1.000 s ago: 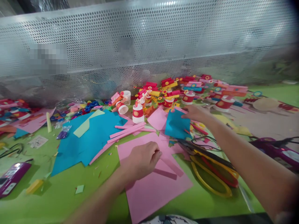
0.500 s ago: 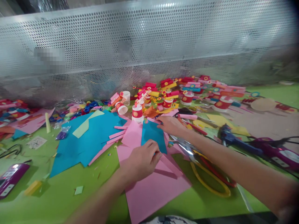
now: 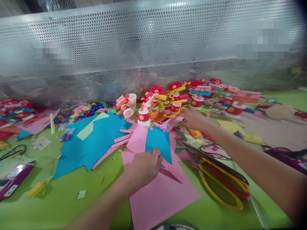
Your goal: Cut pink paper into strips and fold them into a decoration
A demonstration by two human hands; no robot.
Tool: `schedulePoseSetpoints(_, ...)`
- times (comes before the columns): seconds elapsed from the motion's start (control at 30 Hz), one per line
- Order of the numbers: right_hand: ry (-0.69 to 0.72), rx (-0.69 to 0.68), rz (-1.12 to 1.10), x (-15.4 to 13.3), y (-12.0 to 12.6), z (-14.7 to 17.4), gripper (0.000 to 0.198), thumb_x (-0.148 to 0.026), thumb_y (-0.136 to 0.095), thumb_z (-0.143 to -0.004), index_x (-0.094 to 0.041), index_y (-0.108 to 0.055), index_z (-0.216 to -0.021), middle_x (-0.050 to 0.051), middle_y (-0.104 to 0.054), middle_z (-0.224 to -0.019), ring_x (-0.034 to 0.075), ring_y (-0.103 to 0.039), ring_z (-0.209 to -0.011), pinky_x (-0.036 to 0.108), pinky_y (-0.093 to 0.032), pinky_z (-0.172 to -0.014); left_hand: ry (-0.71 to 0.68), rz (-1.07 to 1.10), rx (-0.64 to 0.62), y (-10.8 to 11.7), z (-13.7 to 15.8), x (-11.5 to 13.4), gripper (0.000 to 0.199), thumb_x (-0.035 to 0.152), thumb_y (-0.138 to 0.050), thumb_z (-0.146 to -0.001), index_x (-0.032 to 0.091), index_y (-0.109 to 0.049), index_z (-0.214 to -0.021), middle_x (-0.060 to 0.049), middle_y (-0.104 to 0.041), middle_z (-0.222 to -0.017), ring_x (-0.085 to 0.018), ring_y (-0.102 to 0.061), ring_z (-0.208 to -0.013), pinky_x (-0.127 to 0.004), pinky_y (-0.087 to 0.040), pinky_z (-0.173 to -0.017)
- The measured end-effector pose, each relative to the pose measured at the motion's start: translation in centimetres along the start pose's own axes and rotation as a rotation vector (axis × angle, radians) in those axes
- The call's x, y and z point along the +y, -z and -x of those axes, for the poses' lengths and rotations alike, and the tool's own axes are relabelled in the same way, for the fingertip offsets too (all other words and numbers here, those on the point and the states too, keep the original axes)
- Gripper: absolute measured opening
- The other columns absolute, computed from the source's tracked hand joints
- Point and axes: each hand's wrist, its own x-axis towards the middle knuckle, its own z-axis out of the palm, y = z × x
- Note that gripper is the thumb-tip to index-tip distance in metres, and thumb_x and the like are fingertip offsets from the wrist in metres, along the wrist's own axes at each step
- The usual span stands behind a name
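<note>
My left hand [image 3: 145, 164] is closed in a pinch above the lower part of a blue paper piece [image 3: 158, 140]. What lies between its fingers is too small to make out. Beneath it is a large pink sheet [image 3: 163, 204], with a folded pink strip [image 3: 172, 172] on it. My right hand [image 3: 192, 118] reaches among paper scraps, near an orange paper piece [image 3: 158, 115]; its fingertips are partly hidden. Tiny pink bits [image 3: 164, 127] lie on the blue piece's top edge. Just beyond stands a white cup with a red band [image 3: 144, 117].
Large scissors [image 3: 220, 182] with yellow and red handles lie under my right forearm. Blue sheets [image 3: 96, 140] spread at left. Several decorated cups [image 3: 196, 102] stand along the perforated metal screen [image 3: 155, 35]. A purple device [image 3: 16, 179] and a yellow block [image 3: 35, 189] are at far left.
My right hand has left the blue piece's top edge and moved right and away into the scraps. My left hand stays closed over the blue piece. The blue glue gun has mostly dropped from sight.
</note>
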Motion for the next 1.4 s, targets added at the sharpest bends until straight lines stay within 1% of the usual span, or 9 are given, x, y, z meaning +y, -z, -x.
schedulePoseSetpoints(0.13,0.094,0.016,0.127,-2.0,-0.8,-0.3,0.050,-0.012,-0.061,-0.085,-0.021,-0.066,-0.134,0.016,-0.063,-0.141,0.037,-0.053,-0.127,0.050,-0.039,-0.101,0.055,-0.028,-0.002,0.2,0.0,0.1,0.035,0.038,-0.024,-0.107,0.021,-0.054,-0.107,-0.010,-0.073,-0.085,-0.030,-0.073,-0.072,-0.032,-0.042,-0.057)
schedulePoseSetpoints(0.27,0.150,0.039,0.211,-2.9,-1.3,-1.2,0.049,-0.015,-0.055,-0.088,-0.018,-0.062,-0.137,0.016,-0.069,-0.133,0.036,-0.057,-0.121,0.049,-0.038,-0.096,0.101,-0.018,-0.004,0.6,0.0,0.1,0.039,0.040,-0.019,-0.107,0.022,-0.053,-0.106,-0.008,-0.072,-0.076,-0.028,-0.072,-0.067,-0.032,-0.043,-0.058)
schedulePoseSetpoints(0.43,0.137,0.082,0.288,-3.1,-1.9,-2.5,0.042,-0.013,-0.054,-0.092,-0.014,-0.063,-0.133,0.016,-0.075,-0.113,0.032,-0.064,-0.110,0.049,-0.044,-0.093,0.106,-0.064,-0.011,0.8,0.1,0.3,0.039,0.040,-0.018,-0.107,0.022,-0.052,-0.106,-0.004,-0.069,-0.069,-0.027,-0.072,-0.063,-0.031,-0.044,-0.057)
schedulePoseSetpoints(0.67,0.139,0.170,0.308,-3.8,-1.9,-3.1,0.040,-0.039,-0.065,-0.097,-0.019,-0.060,-0.131,0.010,-0.062,-0.133,0.024,-0.066,-0.110,0.046,-0.058,-0.091,0.086,-0.095,0.015,0.4,0.1,0.1,0.033,0.038,-0.022,-0.107,0.022,-0.051,-0.105,-0.005,-0.073,-0.079,-0.028,-0.074,-0.069,-0.031,-0.045,-0.057)
schedulePoseSetpoints(0.83,0.217,0.285,0.203,-4.5,-0.8,-2.9,0.026,-0.020,-0.057,-0.098,-0.017,-0.069,-0.121,0.011,-0.073,-0.116,0.028,-0.065,-0.111,0.047,-0.053,-0.096,0.077,-0.100,0.017,0.3,0.1,0.1,0.032,0.036,-0.023,-0.107,0.022,-0.051,-0.105,-0.007,-0.074,-0.084,-0.029,-0.075,-0.074,-0.032,-0.047,-0.059)
schedulePoseSetpoints(0.97,0.326,0.335,0.082,-5.4,-0.7,-3.1,0.037,-0.009,-0.048,-0.095,-0.017,-0.071,-0.122,0.013,-0.075,-0.122,0.027,-0.064,-0.116,0.041,-0.050,-0.098,0.071,-0.106,0.008,0.4,0.1,0.2,0.032,0.036,-0.023,-0.107,0.021,-0.051,-0.105,-0.007,-0.074,-0.082,-0.029,-0.075,-0.072,-0.033,-0.048,-0.059)
schedulePoseSetpoints(1.1,0.424,0.280,0.007,-5.8,-1.7,-3.5,0.043,-0.004,-0.051,-0.088,-0.018,-0.070,-0.124,0.012,-0.070,-0.134,0.024,-0.065,-0.122,0.039,-0.050,-0.102,0.057,-0.098,0.023,0.2,0.1,0.1,0.034,0.036,-0.021,-0.107,0.022,-0.052,-0.105,-0.005,-0.072,-0.078,-0.029,-0.074,-0.069,-0.034,-0.048,-0.057)
schedulePoseSetpoints(1.3,0.431,0.103,-0.022,-5.7,-2.5,-2.6,0.080,0.010,-0.051,-0.067,-0.021,-0.060,-0.140,0.010,-0.046,-0.161,0.025,-0.057,-0.136,0.036,-0.053,-0.101,0.087,-0.165,0.042,-0.3,0.0,-0.1,0.031,0.033,-0.025,-0.107,0.020,-0.053,-0.107,-0.007,-0.072,-0.081,-0.030,-0.075,-0.073,-0.035,-0.051,-0.060)
schedulePoseSetpoints(1.4,0.377,0.041,-0.039,-5.5,-1.2,-1.3,0.071,0.006,-0.052,-0.074,-0.022,-0.062,-0.139,0.009,-0.049,-0.159,0.024,-0.055,-0.138,0.035,-0.050,-0.106,0.093,-0.166,0.042,-0.4,-0.1,-0.1,0.032,0.034,-0.024,-0.107,0.020,-0.053,-0.109,-0.007,-0.072,-0.082,-0.030,-0.075,-0.074,-0.035,-0.051,-0.060)
